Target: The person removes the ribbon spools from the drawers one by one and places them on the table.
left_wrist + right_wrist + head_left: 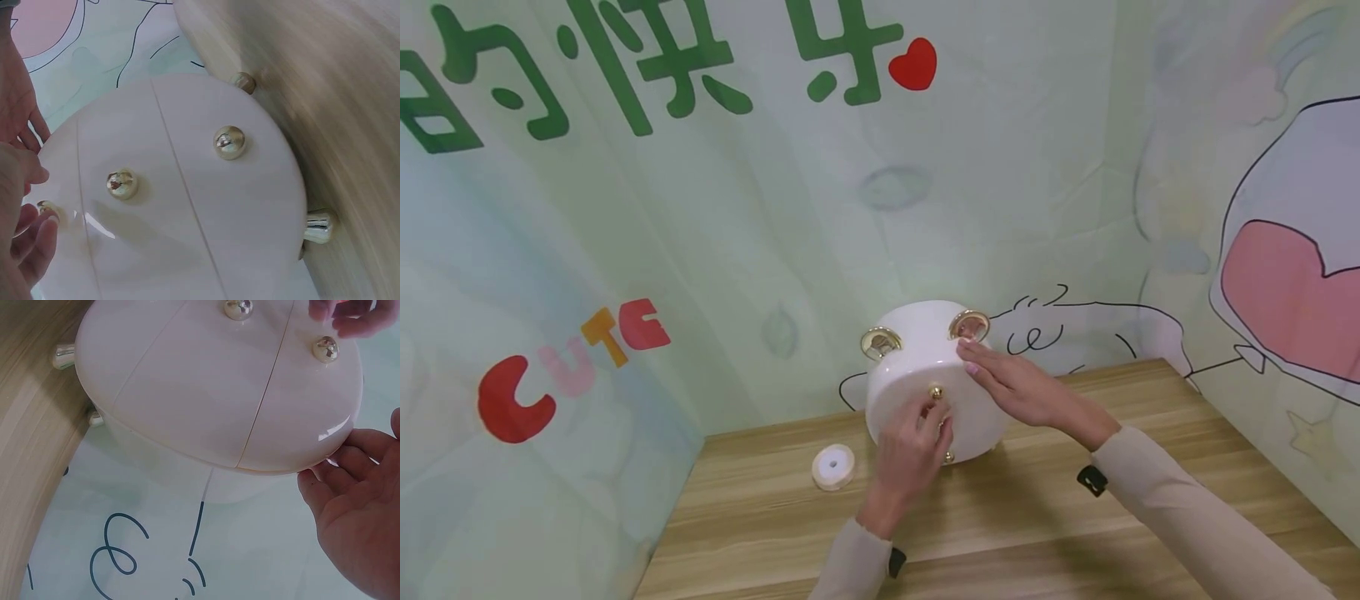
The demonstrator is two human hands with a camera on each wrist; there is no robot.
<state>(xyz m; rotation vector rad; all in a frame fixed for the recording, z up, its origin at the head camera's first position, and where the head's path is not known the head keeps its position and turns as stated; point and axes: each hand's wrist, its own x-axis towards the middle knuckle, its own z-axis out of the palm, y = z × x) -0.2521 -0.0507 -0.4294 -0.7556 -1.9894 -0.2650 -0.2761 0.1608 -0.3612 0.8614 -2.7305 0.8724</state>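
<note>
Sleeves (1210,517) come first, over the table (737,533). Ahead of them the left hand (916,435) is loosely bent and seems to grasp nothing, its fingertips just beside the top knob (936,392); the roll (833,467) lies to its left. The right hand (1022,387) is released, its straight fingers touching the upper edge of the box (976,415), which stands directly before both hands. Its glossy shell looks stiff, slippery and probably light, so a pull could slide or tip it. The knobs should suit a thumb-and-finger pinch, with the other palm bracing the side. Beyond the fingertips, the ears (881,342) look fragile, a poor hold.
</note>
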